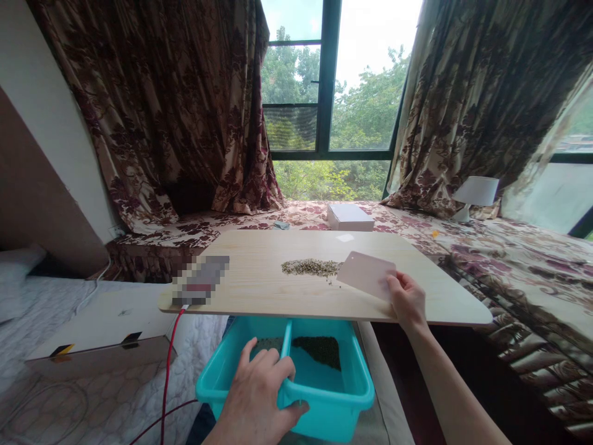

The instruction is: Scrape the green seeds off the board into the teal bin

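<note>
My right hand (407,299) pinches a pale, flat scraper (365,274) by its right edge, tilted over the wooden tabletop (259,296). The scraper's left edge meets the right end of a long pile of small greenish-brown seeds or beans (310,267), with a few loose grains beside it. Below the table's front edge, my left hand (264,383) grips a turquoise two-compartment bin (333,398) where its divider meets the front rim. Dark green grains (319,351) lie in the right compartment. In the left compartment some greyish material (270,345) is partly hidden by my fingers.
A blurred-out device (201,281) with a red cable (167,371) lies at the table's left end. Behind the table are a white box (351,216) and a small lamp (475,196). At left, a white carton (106,324) rests on the quilted bed (41,395).
</note>
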Tool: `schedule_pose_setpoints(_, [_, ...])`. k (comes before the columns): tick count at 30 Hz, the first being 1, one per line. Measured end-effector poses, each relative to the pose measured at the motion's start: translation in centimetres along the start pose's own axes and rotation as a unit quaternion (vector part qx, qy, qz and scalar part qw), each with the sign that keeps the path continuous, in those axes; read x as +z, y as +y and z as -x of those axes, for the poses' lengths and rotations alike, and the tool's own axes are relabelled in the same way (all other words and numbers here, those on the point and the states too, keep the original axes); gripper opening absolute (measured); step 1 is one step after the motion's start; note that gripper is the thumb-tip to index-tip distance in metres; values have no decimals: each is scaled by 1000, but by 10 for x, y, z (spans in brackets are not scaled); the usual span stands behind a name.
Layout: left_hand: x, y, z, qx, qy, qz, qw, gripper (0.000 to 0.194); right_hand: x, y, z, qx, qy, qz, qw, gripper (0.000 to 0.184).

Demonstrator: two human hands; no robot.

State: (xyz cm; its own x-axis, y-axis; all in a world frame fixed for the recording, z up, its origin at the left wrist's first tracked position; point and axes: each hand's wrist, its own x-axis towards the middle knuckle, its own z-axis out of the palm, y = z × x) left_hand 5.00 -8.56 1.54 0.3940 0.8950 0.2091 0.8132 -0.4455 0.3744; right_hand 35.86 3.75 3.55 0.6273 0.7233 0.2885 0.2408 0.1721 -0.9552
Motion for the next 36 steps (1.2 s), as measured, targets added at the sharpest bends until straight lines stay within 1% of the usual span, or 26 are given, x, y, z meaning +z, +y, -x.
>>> schedule_pose_setpoints(2, [-1,1,0,-1,-1,-1,1000,23,0,1,0,-5,30,12,999,31])
schedule_pose_setpoints(5, [-1,1,0,1,-4,0,1000,23,0,2,0,-14,55,35,998,30])
schedule_pose_setpoints(12, [0,-1,0,0,-5,1,1000,23,0,5,-1,-24,81,67,994,28])
schedule_pose_setpoints(16, [1,-1,0,3,-2,-1,1000,23,0,4,-1,-32,77,79,993,28])
schedule_pose_setpoints(26, [-1,0,0,-1,-1,4,1000,23,1,-3,2,-19,55,83,995,32])
schedule_pose_setpoints(36, [1,0,0,6,1,-1,1000,22,1,6,-1,-23,14,74,997,31])
